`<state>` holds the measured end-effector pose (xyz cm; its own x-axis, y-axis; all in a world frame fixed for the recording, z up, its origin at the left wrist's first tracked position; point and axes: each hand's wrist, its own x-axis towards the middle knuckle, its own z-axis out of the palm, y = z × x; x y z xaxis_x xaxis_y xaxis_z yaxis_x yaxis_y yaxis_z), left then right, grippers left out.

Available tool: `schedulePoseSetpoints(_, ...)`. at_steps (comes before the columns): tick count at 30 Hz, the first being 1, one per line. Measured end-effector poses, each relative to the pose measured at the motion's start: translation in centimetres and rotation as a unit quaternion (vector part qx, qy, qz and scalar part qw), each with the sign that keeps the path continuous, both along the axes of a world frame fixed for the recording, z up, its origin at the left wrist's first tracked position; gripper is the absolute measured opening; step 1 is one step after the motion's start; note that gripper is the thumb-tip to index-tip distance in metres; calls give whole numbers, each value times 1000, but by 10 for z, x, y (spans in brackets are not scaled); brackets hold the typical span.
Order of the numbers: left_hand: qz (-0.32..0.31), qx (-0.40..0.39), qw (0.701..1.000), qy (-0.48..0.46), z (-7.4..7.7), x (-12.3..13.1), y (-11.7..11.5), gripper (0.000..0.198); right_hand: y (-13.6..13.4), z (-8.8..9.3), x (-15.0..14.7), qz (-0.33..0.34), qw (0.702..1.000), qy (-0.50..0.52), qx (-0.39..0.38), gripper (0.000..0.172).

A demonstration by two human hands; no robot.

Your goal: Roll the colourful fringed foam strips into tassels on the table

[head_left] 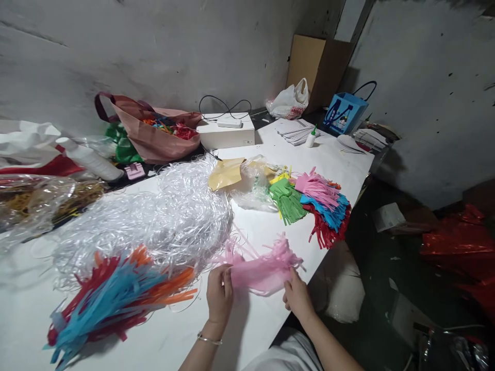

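Note:
Pink tissue paper [257, 274] with fringed ends is stretched between my two hands, just above the table's front edge. My left hand [220, 291] pinches its left side, fingers closed. At its right side my right hand [296, 293] holds the paper between closed fingers. Left of my hands lies a pile of blue, red and orange fringed strips [112, 299]. A large heap of shiny white strands [154, 221] spreads behind that pile. Beyond the pink paper are green fringed paper [287, 200] and a stack of pink, blue and red fringed bundles [325, 201].
Behind the white table [247, 330] stand a pink bag [154, 134], a white box [226, 135] and a blue bag [344, 113]. A glue bottle [311, 138] stands near papers [296, 131]. Brown paper [226, 174] and clear plastic [253, 190] lie mid-table.

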<state>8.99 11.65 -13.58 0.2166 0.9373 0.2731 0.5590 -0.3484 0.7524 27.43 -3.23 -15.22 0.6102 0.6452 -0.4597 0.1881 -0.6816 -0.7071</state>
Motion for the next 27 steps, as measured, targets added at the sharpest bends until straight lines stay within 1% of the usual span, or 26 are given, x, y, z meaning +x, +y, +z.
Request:
schedulePoseSetpoints(2, 24, -2, 1000, -11, 6, 1, 2, 26, 0, -6, 0, -53, 995, 78, 29, 52)
schedulePoseSetpoints(4, 54, -8, 998, -19, 13, 0, 5, 27, 0, -9, 0, -73, 992, 102, 34, 54)
schedulePoseSetpoints(6, 86, -12, 996, -37, 21, -3, 10, 28, 1, -10, 2, -78, 991, 106, 39, 56)
schedulePoseSetpoints(8, 115, -2, 991, -74, 31, -9, 15, 29, 0, -10, 5, -85, 991, 98, 43, 57)
schedulePoseSetpoints(10, 148, 21, 983, -110, 41, -16, 19, 29, -3, -8, 8, -75, 995, 33, 59, 51)
schedulePoseSetpoints(12, 163, 49, 978, -123, 51, -24, 20, 28, -7, -5, 9, -40, 989, -107, 89, 40)
schedulePoseSetpoints(13, 153, 60, 979, -123, 55, -26, 19, 28, -9, -4, 8, -7, 976, -189, 110, 35)
schedulePoseSetpoints(15, 94, 72, 986, -120, 62, -29, 15, 27, -9, -1, 2, 87, 929, -328, 148, 31)
schedulePoseSetpoints(17, 24, 75, 990, -118, 67, -29, 9, 26, -4, 1, -6, 200, 877, -403, 170, 35)
schedulePoseSetpoints(18, 0, 74, 990, -116, 69, -28, 5, 25, 1, 3, -10, 248, 856, -421, 168, 39)
schedulePoseSetpoints(19, -16, 72, 991, -113, 70, -28, 1, 24, 7, 4, -13, 286, 842, -430, 157, 42)
schedulePoseSetpoints(22, -28, 60, 993, -100, 73, -32, -8, 25, 28, 7, -13, 353, 822, -434, 106, 46)
schedulePoseSetpoints(24, -10, 54, 994, -92, 76, -42, -11, 25, 42, 9, -7, 363, 819, -437, 74, 42)
schedulePoseSetpoints(25, 10, 55, 994, -92, 77, -49, -13, 25, 49, 10, -1, 359, 821, -440, 61, 39)
schedulePoseSetpoints(27, 72, 66, 990, -99, 82, -65, -14, 26, 62, 11, 13, 329, 830, -448, 37, 32)
